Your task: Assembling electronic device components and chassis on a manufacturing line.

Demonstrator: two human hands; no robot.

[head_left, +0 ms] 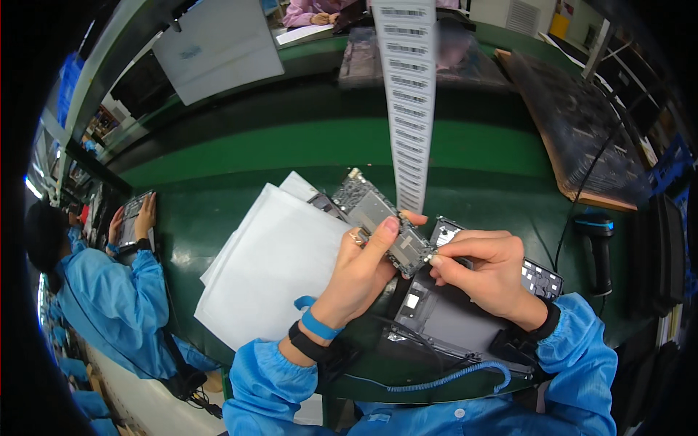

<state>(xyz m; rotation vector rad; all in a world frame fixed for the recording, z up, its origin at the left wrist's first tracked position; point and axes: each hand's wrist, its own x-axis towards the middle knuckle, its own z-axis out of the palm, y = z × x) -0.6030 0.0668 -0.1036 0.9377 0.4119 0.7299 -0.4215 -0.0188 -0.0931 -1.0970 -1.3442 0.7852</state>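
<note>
My left hand (356, 272) is closed round a grey circuit board (369, 211), thumb on its upper face. The board is tilted, raised over the work surface. At its lower right corner my right hand (486, 265) pinches thumb and forefinger together. A small pale spot shows at those fingertips; I cannot make out what it is. Beneath my right hand lies an opened grey laptop chassis (465, 320), partly covered by the hand. Under my left hand are white foam sheets (262, 254), with a dark part (325, 204) sticking out beside the board.
A strip of barcode labels (411, 102) hangs down behind the board. A barcode scanner (600, 251) stands at the right, near a cable. Plastic-covered trays (589, 131) lie far right. A coiled blue cord (451, 385) runs along the front edge. At left, a co-worker (109, 291) holds a device.
</note>
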